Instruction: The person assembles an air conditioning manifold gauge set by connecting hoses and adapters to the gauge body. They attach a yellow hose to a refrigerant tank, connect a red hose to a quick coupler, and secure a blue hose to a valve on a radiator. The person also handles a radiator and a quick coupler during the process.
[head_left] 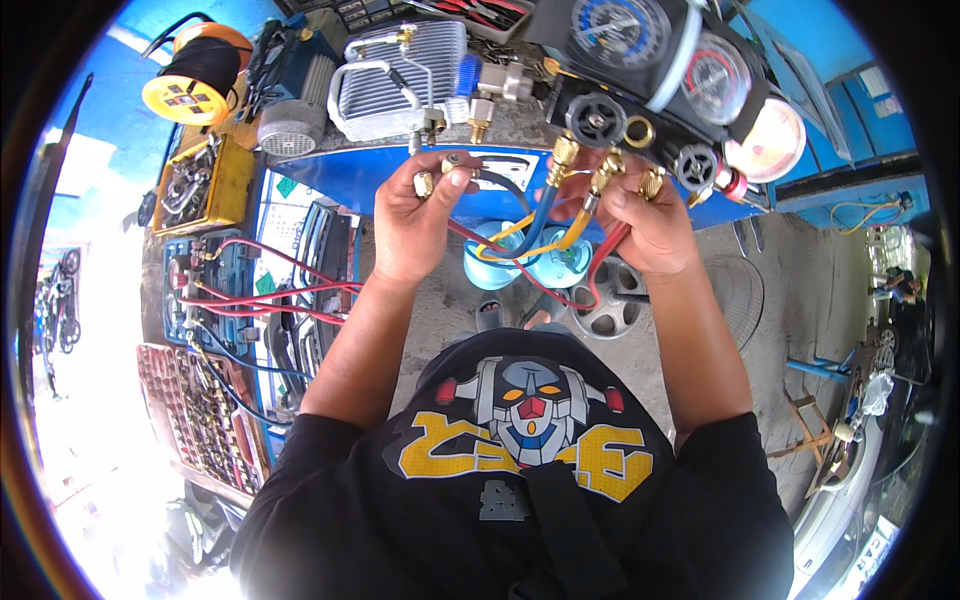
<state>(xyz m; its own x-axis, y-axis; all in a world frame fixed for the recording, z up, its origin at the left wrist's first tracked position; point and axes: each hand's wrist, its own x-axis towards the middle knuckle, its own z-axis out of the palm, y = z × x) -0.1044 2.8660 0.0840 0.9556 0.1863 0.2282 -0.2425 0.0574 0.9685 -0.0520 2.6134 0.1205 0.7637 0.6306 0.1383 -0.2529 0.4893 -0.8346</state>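
My left hand is closed near the bench edge, pinching a brass hose fitting. A second round hose end sits at its fingertips, with a black hose running right. My right hand grips the brass end of a red hose just below the gauge manifold. Dials and black knobs face up on the manifold. A blue hose and a yellow hose hang from its brass connectors. Whether the red hose is joined to the manifold, I cannot tell.
Behind my left hand, a silver finned coil lies on the bench beside brass valves. Light-blue cylinders and a wheel rim are on the floor below. A yellow parts bin and socket case stand left.
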